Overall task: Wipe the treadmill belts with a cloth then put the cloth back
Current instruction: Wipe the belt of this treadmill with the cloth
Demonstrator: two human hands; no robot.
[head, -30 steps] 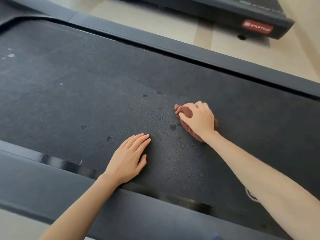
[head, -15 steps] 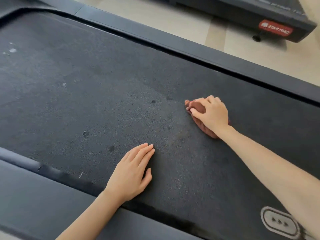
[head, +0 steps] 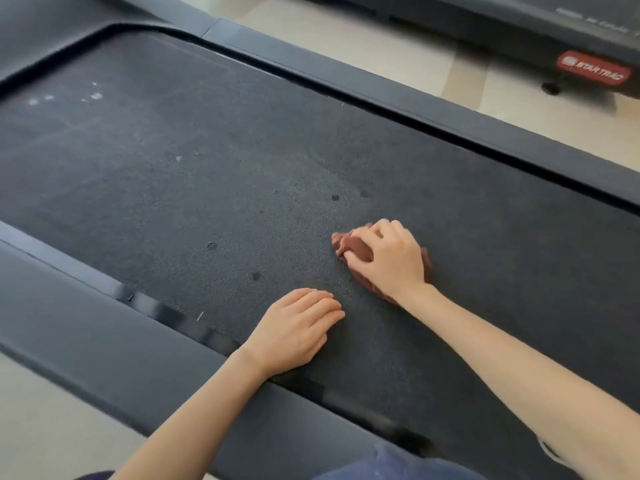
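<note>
A wide black treadmill belt (head: 214,174) runs across the view, with dark spots and pale specks on it. My right hand (head: 389,259) grips a bunched reddish-brown cloth (head: 353,244) and presses it onto the belt near the middle. Most of the cloth is hidden under the palm. My left hand (head: 296,332) lies flat on the belt just in front of the near side rail (head: 104,341), fingers straight and together, a short way left of and nearer than the cloth.
The far side rail (head: 381,95) borders the belt. Beyond it is pale floor (head: 502,109) and a second treadmill with a red brand label (head: 594,68). The belt's curved end cover (head: 69,15) is at the top left. Blue clothing shows at the bottom edge.
My right hand has drawn the cloth back toward me and nearer the left hand. The view has shifted, showing more of the belt's left end.
</note>
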